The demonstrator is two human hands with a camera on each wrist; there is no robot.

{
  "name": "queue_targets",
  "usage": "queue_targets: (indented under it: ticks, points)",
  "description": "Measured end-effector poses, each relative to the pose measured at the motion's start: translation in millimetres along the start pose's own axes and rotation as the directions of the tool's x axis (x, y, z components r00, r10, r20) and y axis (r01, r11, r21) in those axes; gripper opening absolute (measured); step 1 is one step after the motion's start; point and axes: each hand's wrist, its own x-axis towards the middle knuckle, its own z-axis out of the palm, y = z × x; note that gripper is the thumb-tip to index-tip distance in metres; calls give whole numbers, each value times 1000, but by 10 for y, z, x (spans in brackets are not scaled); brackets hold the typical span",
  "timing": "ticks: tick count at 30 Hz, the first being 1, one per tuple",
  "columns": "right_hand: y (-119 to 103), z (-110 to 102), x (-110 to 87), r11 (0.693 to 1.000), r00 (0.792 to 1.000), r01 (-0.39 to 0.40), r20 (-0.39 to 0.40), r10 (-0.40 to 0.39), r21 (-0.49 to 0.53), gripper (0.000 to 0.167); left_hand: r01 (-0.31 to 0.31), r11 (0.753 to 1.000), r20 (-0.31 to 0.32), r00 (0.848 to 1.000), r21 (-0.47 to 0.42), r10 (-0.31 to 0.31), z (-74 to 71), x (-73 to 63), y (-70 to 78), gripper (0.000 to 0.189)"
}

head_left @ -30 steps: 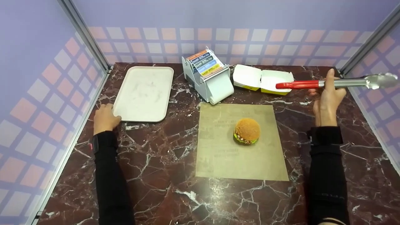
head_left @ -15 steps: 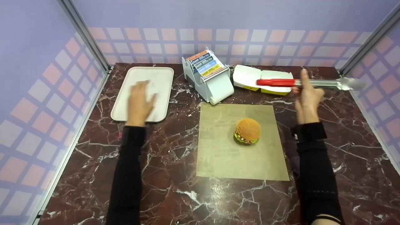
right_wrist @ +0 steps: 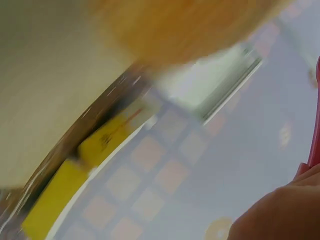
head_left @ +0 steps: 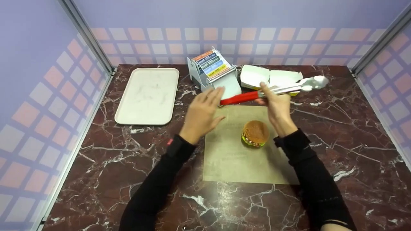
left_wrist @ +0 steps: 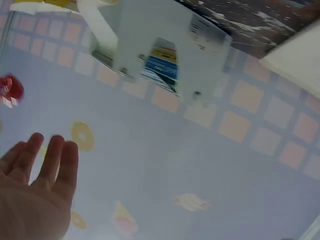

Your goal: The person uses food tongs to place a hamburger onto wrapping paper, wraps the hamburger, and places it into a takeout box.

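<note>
My right hand (head_left: 278, 109) grips a pair of metal tongs (head_left: 240, 97) with red handles. The tongs are held level above the counter, their silver heads pointing right. My left hand (head_left: 200, 115) is raised beside the red handle end, its fingers extended and thumb apart. In the left wrist view those fingers (left_wrist: 65, 170) hold nothing, and the red handle end (left_wrist: 12, 89) shows a gap away. A burger (head_left: 256, 133) with a browned bun, lettuce and filling sits on a sheet of brown paper (head_left: 224, 166), below and left of my right wrist.
Behind the paper stands a label dispenser (head_left: 210, 64) with coloured labels and a white roll. An opened white and yellow burger box (head_left: 255, 75) lies to its right, partly behind the tongs. A white tray (head_left: 146, 96) rests at the left. Patterned walls (head_left: 257, 38) enclose the marble counter.
My left hand has left the tray's corner and moved right, over to the red handle end. My right hand has carried the tongs left, toward the middle. Burger, paper and tray stay put.
</note>
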Motion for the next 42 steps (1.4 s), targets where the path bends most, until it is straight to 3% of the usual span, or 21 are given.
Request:
queue_targets:
  ticks: [3,9,12,17,22,26,30,34,38,42]
  points:
    - [72,120,-167,997,997,-10,75,16,-80,22,-24,990,-41,999,139,30,88,16,152,80]
    - [167,265,-386,986,982,-6,184,37,-168,23,-7,954,-166,984,300,60,229,-9,282,23]
    - [194,287,-410,984,980,4,198,32,-179,24,4,952,-188,981,306,56,257,-15,287,8]
    - [200,306,-414,986,975,30,220,7,-166,23,2,963,-177,983,268,47,256,-12,260,7]
    - [171,305,-416,985,955,68,295,-18,-160,27,-6,980,-97,995,200,26,171,-11,166,13]
    - [75,223,-383,967,936,118,351,-33,-224,34,40,987,-36,999,158,-35,48,-14,-25,20]
    - [-87,68,-252,938,920,209,380,-93,-278,37,165,974,-58,986,154,-157,-67,-31,-306,18]
    - [-336,-128,-66,878,913,326,357,-197,-351,41,304,947,-73,952,105,-298,-179,-74,-596,17]
    - [-611,-368,103,825,912,381,316,-261,-418,49,397,911,-92,917,110,-389,-259,-172,-903,19]
    - [-788,-628,256,731,909,413,293,-296,-543,53,473,873,-100,880,117,-463,-320,-296,-1233,23]
